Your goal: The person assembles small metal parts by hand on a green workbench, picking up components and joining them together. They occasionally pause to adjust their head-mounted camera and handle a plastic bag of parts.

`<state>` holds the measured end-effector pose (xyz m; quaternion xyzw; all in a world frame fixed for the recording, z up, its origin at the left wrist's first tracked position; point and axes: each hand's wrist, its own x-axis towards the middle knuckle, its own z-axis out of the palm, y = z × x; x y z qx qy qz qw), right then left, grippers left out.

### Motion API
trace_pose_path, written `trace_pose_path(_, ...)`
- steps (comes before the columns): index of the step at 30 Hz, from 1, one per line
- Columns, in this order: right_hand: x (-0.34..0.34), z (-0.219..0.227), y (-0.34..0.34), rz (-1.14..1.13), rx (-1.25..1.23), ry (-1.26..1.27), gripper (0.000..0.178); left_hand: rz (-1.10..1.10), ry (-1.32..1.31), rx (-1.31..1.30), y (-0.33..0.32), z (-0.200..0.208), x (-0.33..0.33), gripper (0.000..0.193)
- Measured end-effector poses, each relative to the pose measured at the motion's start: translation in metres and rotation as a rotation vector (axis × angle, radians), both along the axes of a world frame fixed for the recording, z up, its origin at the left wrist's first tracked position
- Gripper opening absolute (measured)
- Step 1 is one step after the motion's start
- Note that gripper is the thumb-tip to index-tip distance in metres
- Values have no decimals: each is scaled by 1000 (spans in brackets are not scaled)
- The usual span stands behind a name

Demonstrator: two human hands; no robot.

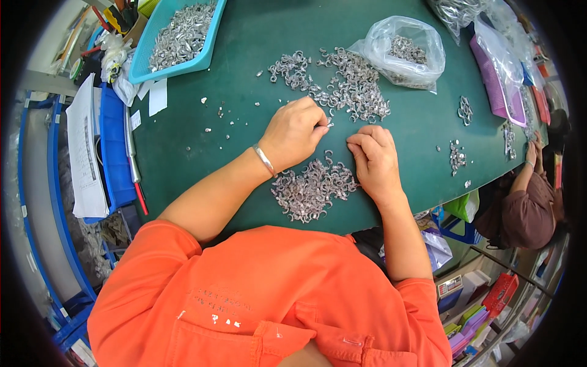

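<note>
My left hand (294,131), with a silver bangle at the wrist, is closed in a pinch on a small grey curved metal piece (330,123) just short of the far pile. Curled fingers of my right hand (374,158) press together to its right; what is in them, if anything, is hidden. Close to my body, between my forearms, lies a pile of small C-shaped metal pieces (310,191). Beyond my hands spreads a second, looser pile of such pieces (358,88). Both hands are low over the green table (244,73).
An open clear plastic bag (431,43) of pieces stands far right; a turquoise basket (214,37) of them stands far left. Small clusters (457,157) lie right. A blue tray (113,147) with papers borders the left edge. A co-worker (529,208) sits at right near a purple basket (487,76).
</note>
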<state>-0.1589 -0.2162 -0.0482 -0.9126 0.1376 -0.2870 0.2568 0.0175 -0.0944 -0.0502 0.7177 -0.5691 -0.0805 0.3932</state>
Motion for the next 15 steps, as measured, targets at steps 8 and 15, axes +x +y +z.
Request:
trace_pose_path(8, 6, 14, 21, 106, 107, 78, 15, 52, 587, 169, 22, 29, -2, 8)
trace_pose_path(15, 3, 27, 19, 242, 185, 231, 12, 53, 468, 93, 32, 21, 0, 13)
